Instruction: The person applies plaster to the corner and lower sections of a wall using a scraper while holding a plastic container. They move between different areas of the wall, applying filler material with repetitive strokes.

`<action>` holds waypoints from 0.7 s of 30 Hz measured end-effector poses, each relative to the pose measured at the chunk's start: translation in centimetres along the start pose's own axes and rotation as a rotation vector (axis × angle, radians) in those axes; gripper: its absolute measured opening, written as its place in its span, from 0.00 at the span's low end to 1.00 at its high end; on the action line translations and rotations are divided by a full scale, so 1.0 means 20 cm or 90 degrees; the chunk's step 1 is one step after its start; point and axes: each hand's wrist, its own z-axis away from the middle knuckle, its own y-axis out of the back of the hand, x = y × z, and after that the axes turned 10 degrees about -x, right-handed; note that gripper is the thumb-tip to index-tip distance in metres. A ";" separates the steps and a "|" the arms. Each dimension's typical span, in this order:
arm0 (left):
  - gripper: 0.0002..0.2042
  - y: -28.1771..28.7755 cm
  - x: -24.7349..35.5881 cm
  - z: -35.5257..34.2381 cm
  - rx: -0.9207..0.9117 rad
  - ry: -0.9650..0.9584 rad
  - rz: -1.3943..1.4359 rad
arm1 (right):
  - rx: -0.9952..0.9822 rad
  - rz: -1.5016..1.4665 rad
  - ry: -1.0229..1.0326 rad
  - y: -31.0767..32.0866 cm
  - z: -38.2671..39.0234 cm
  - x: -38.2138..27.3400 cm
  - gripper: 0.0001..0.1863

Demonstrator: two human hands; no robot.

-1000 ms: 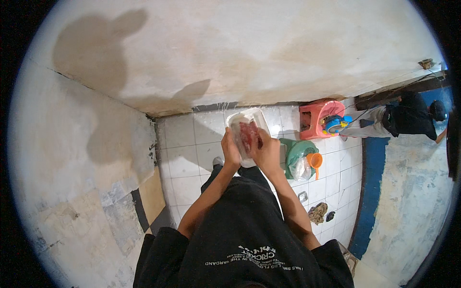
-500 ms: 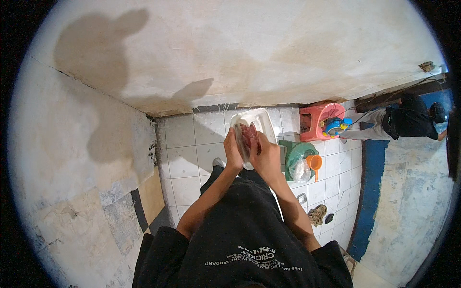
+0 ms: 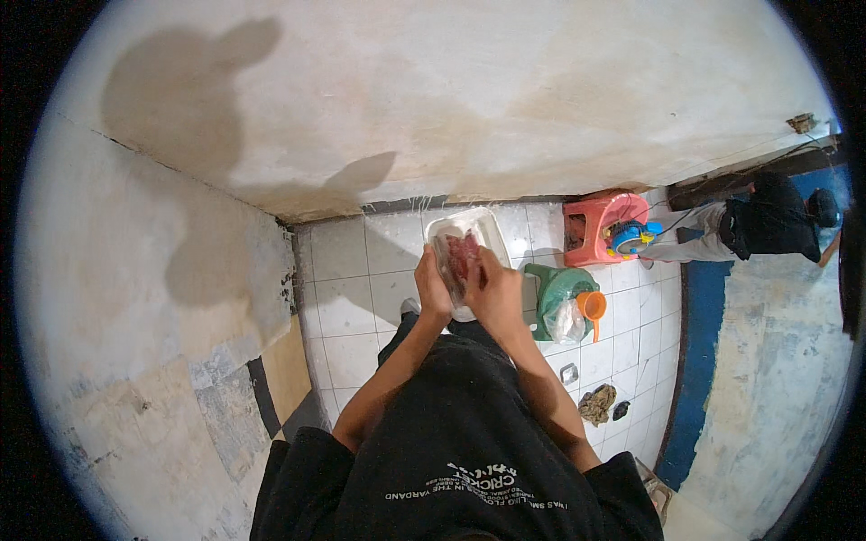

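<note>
A clear plastic container [image 3: 443, 243] with dark red, meat-like stuff [image 3: 463, 250] in it is held in front of my body. My left hand [image 3: 434, 288] is closed round the container's left side. From the right, my right hand [image 3: 494, 287] has its bent fingers pressed on the red stuff, partly covering it. Whether the red stuff is one piece or several cannot be made out. Beneath both hands a white rectangular tray [image 3: 495, 224] shows, its near part hidden by my hands and forearms.
Right of the tray stands a green stool [image 3: 545, 317] bearing a plastic bag [image 3: 566, 322] and an orange dipper [image 3: 591, 305]. Behind it a pink stool [image 3: 582, 236] carries a blue round object [image 3: 629, 238]. Another person [image 3: 767, 221] is at far right. A brown rag [image 3: 596, 405] lies on the tiles.
My right fingers have shifted a little and curled more over the red stuff. The container and the tray below appear slightly left of where they were.
</note>
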 end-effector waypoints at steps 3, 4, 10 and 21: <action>0.23 -0.01 -0.01 0.01 0.000 -0.014 -0.036 | 0.011 -0.009 -0.011 0.01 0.00 0.00 0.08; 0.23 -0.03 -0.01 0.01 -0.014 -0.031 -0.045 | 0.006 0.027 -0.004 -0.02 0.01 0.03 0.07; 0.23 0.05 0.00 -0.03 0.074 0.012 -0.130 | 0.040 0.001 -0.014 0.09 -0.03 0.01 0.06; 0.21 -0.01 -0.03 -0.02 0.050 -0.008 -0.160 | -0.001 0.016 0.004 0.07 -0.05 0.09 0.05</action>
